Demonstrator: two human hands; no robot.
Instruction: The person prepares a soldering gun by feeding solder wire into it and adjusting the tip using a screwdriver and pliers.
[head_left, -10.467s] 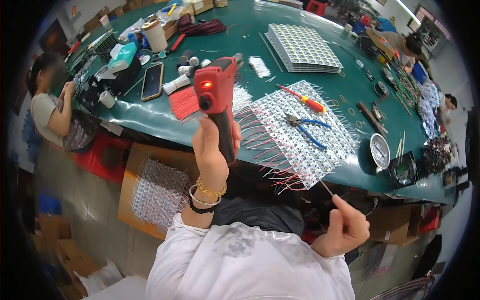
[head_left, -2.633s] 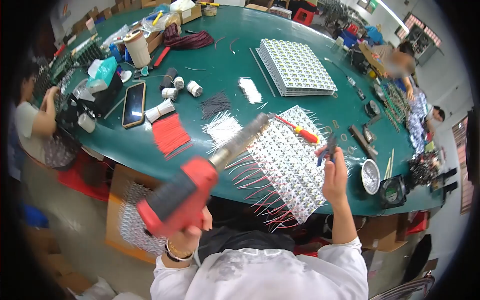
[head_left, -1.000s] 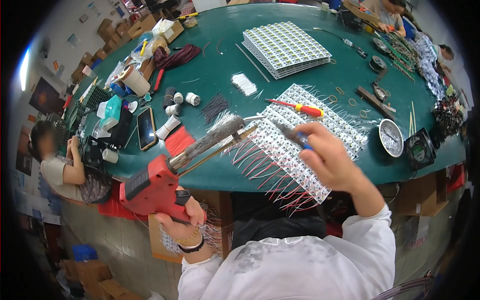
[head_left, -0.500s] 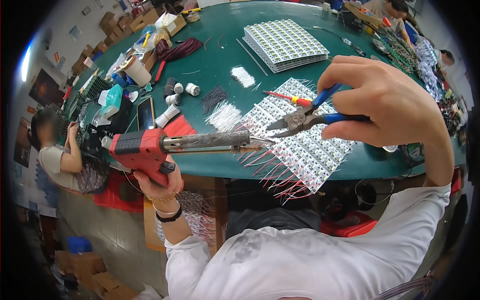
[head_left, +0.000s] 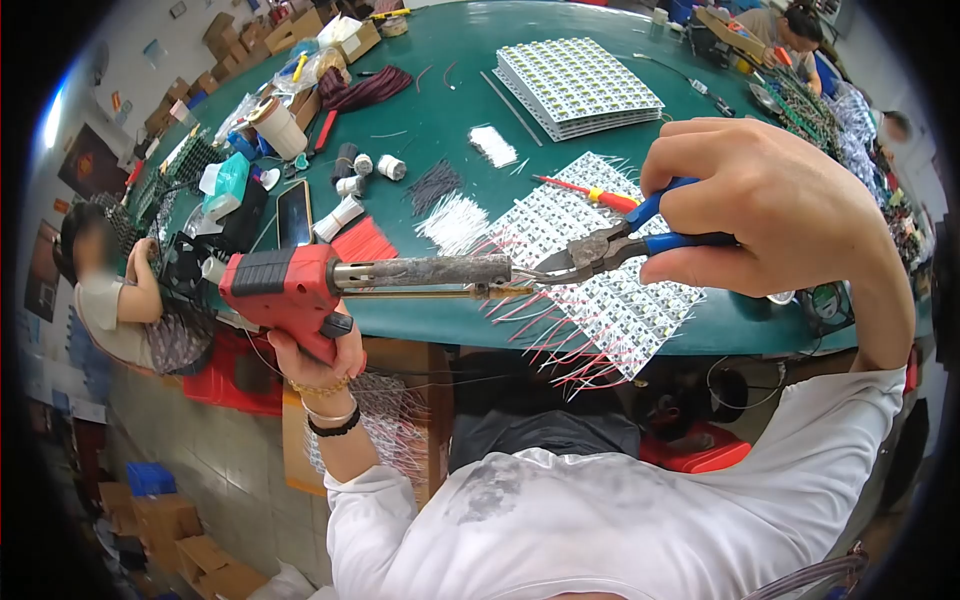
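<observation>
My left hand is wrapped round the handle of a red and black soldering gun, whose metal barrel points right. My right hand holds blue-handled pliers. The pliers' jaws are at the gun's tip; whether they grip it is too small to tell. Below and behind the pliers, a white circuit board panel with red and white wires lies on the green table. A red and yellow screwdriver rests on the panel, its handle partly behind the pliers.
Stacked white panels stand at the back. Red wires, white wires, a phone and a white spool lie to the left. One person sits at left, others at the far right. A cardboard box is below the table edge.
The screwdriver has stayed on the panel. My right hand has brought the pliers over from the panel to the gun's tip, and their jaws have closed. The gun's barrel has swung level.
</observation>
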